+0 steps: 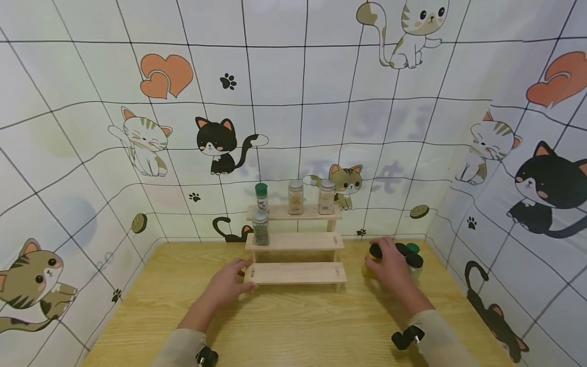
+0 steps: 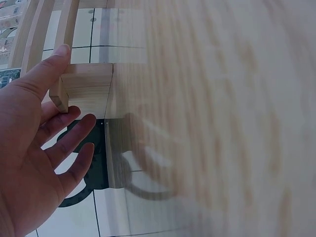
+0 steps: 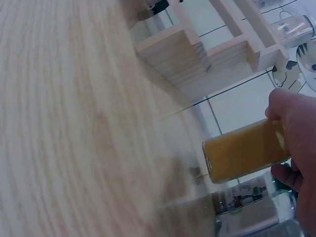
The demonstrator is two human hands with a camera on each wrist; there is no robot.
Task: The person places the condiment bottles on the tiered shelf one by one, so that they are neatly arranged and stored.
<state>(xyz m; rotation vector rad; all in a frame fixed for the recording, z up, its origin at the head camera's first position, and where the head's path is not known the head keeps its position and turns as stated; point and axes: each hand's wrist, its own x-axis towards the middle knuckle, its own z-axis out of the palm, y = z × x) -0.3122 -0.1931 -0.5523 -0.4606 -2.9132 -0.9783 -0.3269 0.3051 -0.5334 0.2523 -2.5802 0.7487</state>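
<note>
The left grip (image 1: 228,280) is loosely clasping a rack (image 1: 298,273); the right grip (image 1: 391,262), beside other jars (image 1: 415,261), is pinching a yellow jar (image 3: 244,152).

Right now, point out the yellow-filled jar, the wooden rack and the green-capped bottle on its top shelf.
Yellow-filled jar (image 3: 245,152): right wrist view, middle of its side.
Wooden rack (image 1: 295,241): head view, bare middle shelf.
Green-capped bottle (image 1: 261,191): head view, its cap.

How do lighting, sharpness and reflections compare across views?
Head: bright, a soft shadow beside the right hand on the wooden tabletop; left wrist: dimmer, tabletop grain blurred, a black cat print mirrored in it; right wrist: also soft, a dark patch, shadow or reflection, near the yellow-filled spice jar.
</note>
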